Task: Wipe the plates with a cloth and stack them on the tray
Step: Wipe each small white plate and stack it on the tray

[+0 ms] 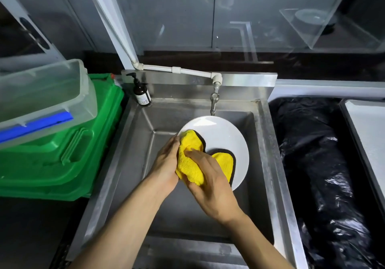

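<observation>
So the white plate (225, 139) was tilted over the sink (263, 143), left hand (166, 160) gripping its left rim, right hand (210, 181) bunching the yellow cloth (189, 164) against its face, with what looked like the tray (366, 127) well off right, the right hand's side.

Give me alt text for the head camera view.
A left hand holds a white plate over a steel sink while the right hand grips a yellow cloth against it. Left: green crate; right: black bin bag.
</observation>
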Demonstrator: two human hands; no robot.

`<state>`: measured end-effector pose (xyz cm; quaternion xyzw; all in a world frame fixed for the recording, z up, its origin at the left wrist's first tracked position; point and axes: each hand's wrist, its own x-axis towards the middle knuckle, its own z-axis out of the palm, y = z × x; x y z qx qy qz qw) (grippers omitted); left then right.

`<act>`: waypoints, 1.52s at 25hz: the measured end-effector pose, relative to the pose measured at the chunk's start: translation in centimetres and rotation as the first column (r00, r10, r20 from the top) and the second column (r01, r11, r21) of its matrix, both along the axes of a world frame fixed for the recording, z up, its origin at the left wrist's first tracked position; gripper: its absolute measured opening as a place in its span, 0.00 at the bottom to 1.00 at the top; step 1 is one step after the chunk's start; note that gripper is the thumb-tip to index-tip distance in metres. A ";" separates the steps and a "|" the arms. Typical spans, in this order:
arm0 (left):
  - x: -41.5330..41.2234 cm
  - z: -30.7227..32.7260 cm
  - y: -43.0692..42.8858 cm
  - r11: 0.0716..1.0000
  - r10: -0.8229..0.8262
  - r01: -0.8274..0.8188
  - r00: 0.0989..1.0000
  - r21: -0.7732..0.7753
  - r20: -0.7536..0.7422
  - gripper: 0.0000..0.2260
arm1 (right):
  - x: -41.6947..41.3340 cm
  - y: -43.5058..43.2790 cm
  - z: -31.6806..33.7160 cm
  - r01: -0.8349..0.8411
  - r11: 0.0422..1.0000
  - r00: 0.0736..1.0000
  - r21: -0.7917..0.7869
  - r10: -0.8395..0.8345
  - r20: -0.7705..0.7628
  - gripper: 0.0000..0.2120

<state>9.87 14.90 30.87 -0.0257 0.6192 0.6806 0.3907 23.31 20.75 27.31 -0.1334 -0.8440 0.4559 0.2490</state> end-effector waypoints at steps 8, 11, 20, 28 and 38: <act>-1.6 0.8 -0.3 0.998 -0.062 0.063 0.988 0.003 -0.139 0.12 | -5.5 1.3 1.6 0.211 0.976 0.976 -0.051 -0.214 -0.047 0.26; -1.9 2.0 -0.4 0.999 0.030 -0.031 0.991 -0.007 -0.127 0.10 | -4.1 -2.0 0.7 0.148 0.982 0.986 -0.119 -0.156 -0.055 0.29; -2.5 2.2 -1.5 0.999 0.042 -0.044 0.991 -0.010 -0.124 0.09 | -4.7 -2.7 0.6 0.161 0.981 0.987 -0.105 -0.162 -0.010 0.26; -1.8 2.6 -2.8 0.999 0.032 -0.038 0.986 -0.036 -0.164 0.15 | -6.8 1.3 2.1 0.322 0.945 0.940 -0.063 -0.327 -0.098 0.26; -2.4 3.4 -2.8 0.995 0.096 -0.101 0.981 -0.024 -0.170 0.07 | -2.5 1.1 1.0 0.469 0.878 0.883 -0.094 -0.467 0.047 0.21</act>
